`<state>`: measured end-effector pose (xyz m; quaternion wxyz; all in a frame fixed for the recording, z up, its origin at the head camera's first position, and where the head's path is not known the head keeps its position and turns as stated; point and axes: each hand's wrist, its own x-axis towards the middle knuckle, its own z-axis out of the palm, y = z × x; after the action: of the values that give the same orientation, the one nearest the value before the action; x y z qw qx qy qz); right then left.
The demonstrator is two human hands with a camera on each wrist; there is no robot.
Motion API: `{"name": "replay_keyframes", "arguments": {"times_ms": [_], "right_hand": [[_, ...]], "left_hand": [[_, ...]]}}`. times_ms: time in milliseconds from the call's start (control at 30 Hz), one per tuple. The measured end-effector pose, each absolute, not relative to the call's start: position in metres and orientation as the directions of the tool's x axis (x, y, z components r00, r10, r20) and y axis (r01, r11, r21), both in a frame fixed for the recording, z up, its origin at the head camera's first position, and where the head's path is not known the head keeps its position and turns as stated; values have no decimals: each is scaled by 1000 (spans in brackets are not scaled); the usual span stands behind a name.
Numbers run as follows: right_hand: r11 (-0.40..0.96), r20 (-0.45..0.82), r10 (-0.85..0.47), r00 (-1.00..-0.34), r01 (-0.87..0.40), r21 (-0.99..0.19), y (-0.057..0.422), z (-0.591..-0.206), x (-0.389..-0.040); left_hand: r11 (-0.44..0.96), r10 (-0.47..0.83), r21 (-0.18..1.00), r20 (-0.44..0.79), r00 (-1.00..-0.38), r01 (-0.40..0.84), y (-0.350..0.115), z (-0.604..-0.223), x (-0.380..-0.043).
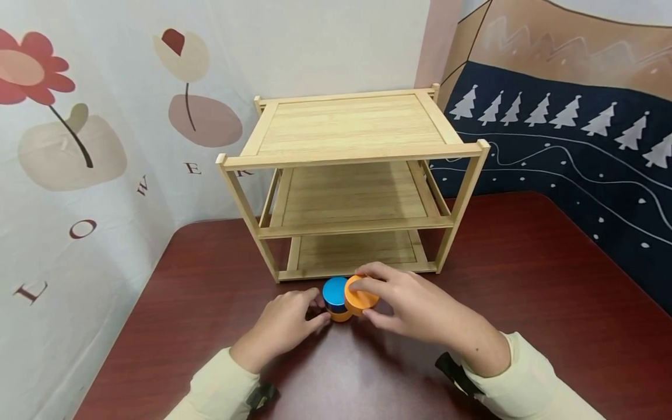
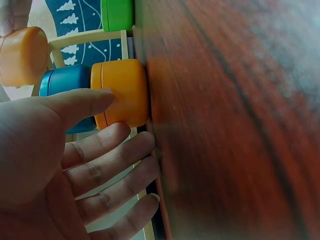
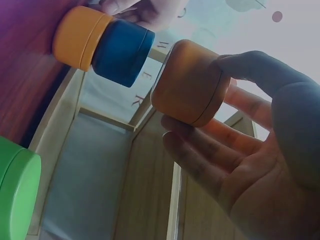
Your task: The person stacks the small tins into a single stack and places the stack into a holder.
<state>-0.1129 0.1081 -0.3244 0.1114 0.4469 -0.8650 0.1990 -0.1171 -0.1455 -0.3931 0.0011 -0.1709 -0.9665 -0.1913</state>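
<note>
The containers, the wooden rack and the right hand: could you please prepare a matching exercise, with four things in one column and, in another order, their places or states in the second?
Things
1. Blue container
2. Green container
3. Wooden rack
4. Right hand

Places or states
A. Holds the upper orange container
B. Stands on the lower orange container
C. Has three levels
D. Shows in the wrist views, but not in the head view

Right pairs: 1-B, 2-D, 3-C, 4-A

Orng jars [image 3: 185, 85], blu jar [image 3: 122, 52], grn jar [image 3: 20, 190]
</note>
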Motion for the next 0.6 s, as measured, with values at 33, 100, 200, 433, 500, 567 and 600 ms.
{"name": "replay_keyframes", "arguments": {"times_ms": [33,100,200,433,500,567,600], "right_hand": [[522,370,-729,-576,-817,-245,108,-324,-113],[523,371,-729,-576,-818,-240,107,-323,-113],[521,378,-729,-571,-821,-235,105,-323,-114],[520,386,-731,-563,-825,-220,103,-323,-115],[518,389,-732,-560,-828,-216,102,-323,-116],[513,396,-733,-554,-831,-213,101,-324,-116],[510,399,-733,-551,-833,-213,101,-324,-116]], "left_hand": [[868,331,370,66,-941,331,-145,-393,-117],[867,331,372,65,-941,331,-145,-392,-117],[867,330,372,69,-941,332,-146,-393,-117],[865,334,367,85,-939,341,-147,-394,-117],[866,335,365,85,-938,342,-147,-394,-117],[867,337,362,81,-938,343,-147,-395,-118],[867,339,362,77,-938,343,-146,-394,-118]]}}
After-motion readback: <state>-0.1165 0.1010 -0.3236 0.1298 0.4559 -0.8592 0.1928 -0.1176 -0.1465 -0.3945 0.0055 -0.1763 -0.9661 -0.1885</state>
